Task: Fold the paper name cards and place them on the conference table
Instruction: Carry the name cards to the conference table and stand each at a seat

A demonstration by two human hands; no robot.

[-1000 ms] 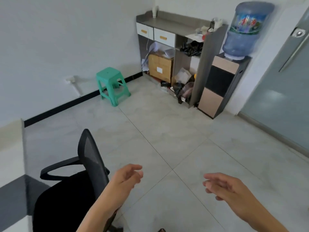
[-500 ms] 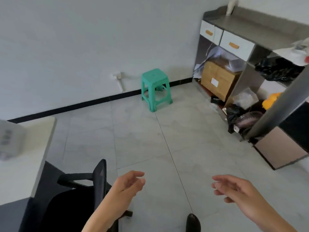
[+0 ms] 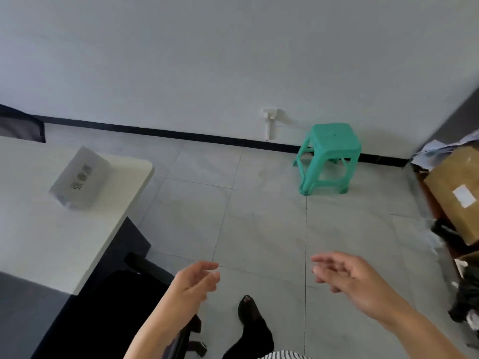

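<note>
Head view. Item one: folded name card (image 3: 80, 178), standing tent-wise on the counter (image 3: 39, 242) near its far corner. I judge it light, thin, easily creased or tipped, best pinched at the ridge fold. Item two: my left hand (image 3: 193, 282) and right hand (image 3: 355, 278), both off the counter over the floor (image 3: 259, 216), fingers (image 3: 204, 266) loosely spread, holding nothing. Item three: counter top pale, smooth, flat. Black chair (image 3: 124, 301) at the counter's near edge; green stool (image 3: 328, 156) and cardboard box (image 3: 456, 187) well apart from it, by the white wall (image 3: 233, 60).

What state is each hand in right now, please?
Left hand: open, holding nothing.
Right hand: open, holding nothing.
</note>
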